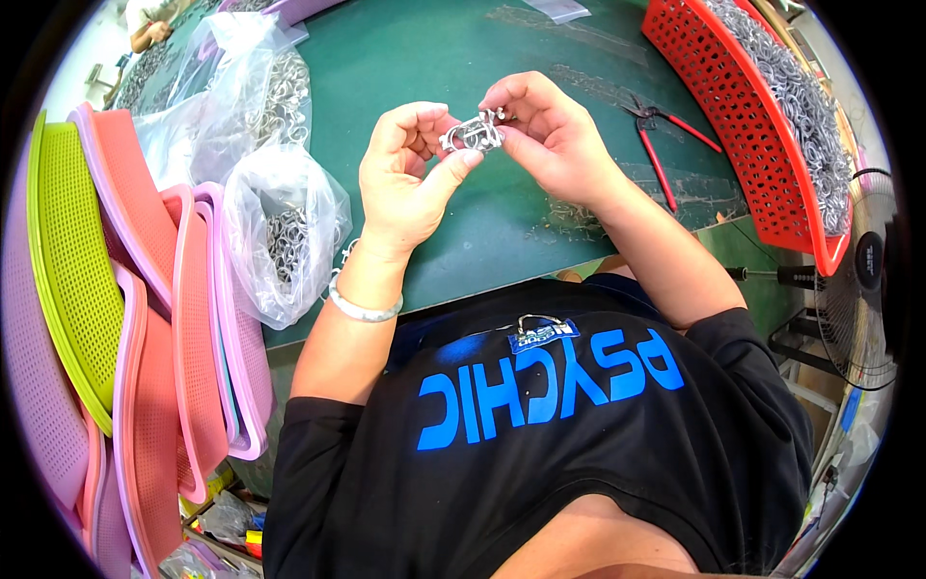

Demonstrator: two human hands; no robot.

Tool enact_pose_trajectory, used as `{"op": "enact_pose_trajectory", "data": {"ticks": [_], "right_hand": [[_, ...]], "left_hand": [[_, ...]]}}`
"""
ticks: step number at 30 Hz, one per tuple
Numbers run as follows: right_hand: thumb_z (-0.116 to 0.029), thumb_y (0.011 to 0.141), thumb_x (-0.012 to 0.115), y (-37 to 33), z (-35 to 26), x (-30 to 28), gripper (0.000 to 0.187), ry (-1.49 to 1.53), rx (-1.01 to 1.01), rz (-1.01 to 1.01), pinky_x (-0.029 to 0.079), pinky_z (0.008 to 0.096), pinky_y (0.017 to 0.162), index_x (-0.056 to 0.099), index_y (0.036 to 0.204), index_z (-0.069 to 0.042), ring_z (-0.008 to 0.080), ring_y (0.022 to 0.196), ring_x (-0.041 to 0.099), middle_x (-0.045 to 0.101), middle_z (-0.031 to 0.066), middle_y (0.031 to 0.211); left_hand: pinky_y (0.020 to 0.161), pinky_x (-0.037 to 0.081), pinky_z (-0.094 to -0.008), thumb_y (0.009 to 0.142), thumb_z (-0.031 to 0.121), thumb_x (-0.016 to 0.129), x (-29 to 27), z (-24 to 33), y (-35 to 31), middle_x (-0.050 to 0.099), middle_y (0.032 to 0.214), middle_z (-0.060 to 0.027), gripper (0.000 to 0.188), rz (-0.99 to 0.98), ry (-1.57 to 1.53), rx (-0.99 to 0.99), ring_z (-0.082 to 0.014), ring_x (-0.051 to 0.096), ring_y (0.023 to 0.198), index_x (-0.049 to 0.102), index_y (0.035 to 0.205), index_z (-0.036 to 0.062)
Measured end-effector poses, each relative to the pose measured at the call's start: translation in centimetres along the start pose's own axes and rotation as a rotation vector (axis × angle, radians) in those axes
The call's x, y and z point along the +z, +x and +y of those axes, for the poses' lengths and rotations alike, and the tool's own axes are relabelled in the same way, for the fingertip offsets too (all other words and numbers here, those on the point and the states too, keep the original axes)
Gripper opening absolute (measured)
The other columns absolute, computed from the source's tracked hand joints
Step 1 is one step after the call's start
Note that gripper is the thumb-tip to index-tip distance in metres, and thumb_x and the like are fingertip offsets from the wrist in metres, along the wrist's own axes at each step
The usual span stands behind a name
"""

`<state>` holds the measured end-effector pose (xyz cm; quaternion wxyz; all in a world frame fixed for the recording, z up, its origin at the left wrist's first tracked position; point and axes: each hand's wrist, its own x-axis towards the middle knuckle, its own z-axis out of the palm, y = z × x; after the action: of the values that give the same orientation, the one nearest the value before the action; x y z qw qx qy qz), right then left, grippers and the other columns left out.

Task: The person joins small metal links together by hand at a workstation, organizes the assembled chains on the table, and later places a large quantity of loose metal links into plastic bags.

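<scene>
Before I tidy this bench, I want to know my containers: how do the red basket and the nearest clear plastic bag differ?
The red basket has firm, perforated walls; the plastic bag is clear and crumpled. The basket looks long and large, the bag smaller and rounded. The basket is at right, the bag at left. Both hold grey metal pieces.

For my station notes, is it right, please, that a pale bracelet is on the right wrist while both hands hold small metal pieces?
Not quite: the head view shows the pale bracelet on the left wrist, not the right, while both hands hold small metal pieces.
</scene>
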<state>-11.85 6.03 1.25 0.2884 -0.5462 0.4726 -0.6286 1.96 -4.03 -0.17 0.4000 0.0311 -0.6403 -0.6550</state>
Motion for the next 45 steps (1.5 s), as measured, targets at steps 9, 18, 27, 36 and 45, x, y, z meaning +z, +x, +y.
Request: {"op": "enact_pose_trajectory", "data": {"ticks": [9,18,27,36,45], "right_hand": [[0.0,0.082,0.047,0.1,0.2,0.2,0.014,-0.11,0.242,0.015,0.044,0.0207,0.06,0.05,0.096,0.001,0.0078,0.066,0.052,0.056,0.0042,0.078],[-0.002,0.083,0.048,0.5,-0.4,0.0,0.015,0.024,0.373,0.031,0.046,0.0226,0.061,0.05,0.097,0.003,0.0103,0.064,0.054,0.057,0.0057,0.078],[-0.004,0.084,0.048,0.6,-0.7,-0.2,0.016,0.105,0.469,-0.015,0.047,0.0228,0.06,0.05,0.099,0.003,0.0121,0.064,0.057,0.058,0.0073,0.081],[-0.004,0.085,0.047,0.6,-1.0,0.3,0.016,0.106,0.541,-0.027,0.048,0.0219,0.056,0.05,0.099,0.001,0.0105,0.061,0.057,0.059,0.0059,0.078],[-0.005,0.085,0.046,0.5,-1.7,0.3,0.015,0.071,0.54,-0.01,0.045,0.021,0.053,0.051,0.096,0.004,0.0091,0.058,0.053,0.057,0.0048,0.073]], "left_hand": [[0.068,0.046,-0.0204,0.073,-0.004,0.063,0.0,-0.2,0.0,0.054,0.088,-0.0061,0.036,0.064,0.036,-0.133,-0.0095,0.054,0.076,0.044,0.104,-0.0024],[0.074,0.046,-0.022,0.072,-0.008,0.06,0.0,0.1,0.1,0.052,0.095,-0.0071,0.041,0.007,-0.024,-0.149,-0.0114,0.055,0.083,0.044,0.109,-0.0028],[0.073,0.045,-0.0211,0.072,-0.008,0.06,0.0,-0.1,-0.1,0.052,0.093,-0.006,0.042,0.014,0.014,-0.105,-0.0101,0.054,0.08,0.044,0.11,-0.0027],[0.068,0.044,-0.0194,0.072,-0.006,0.063,-0.4,-0.2,0.0,0.054,0.084,-0.0028,0.031,0.001,0.165,-0.073,-0.0078,0.052,0.075,0.052,0.101,-0.0026],[0.058,0.042,-0.0185,0.076,0.0,0.061,-0.5,-0.1,0.1,0.056,0.077,-0.0018,0.016,0.037,0.015,-0.123,-0.0068,0.051,0.065,0.055,0.091,-0.0012]]}}
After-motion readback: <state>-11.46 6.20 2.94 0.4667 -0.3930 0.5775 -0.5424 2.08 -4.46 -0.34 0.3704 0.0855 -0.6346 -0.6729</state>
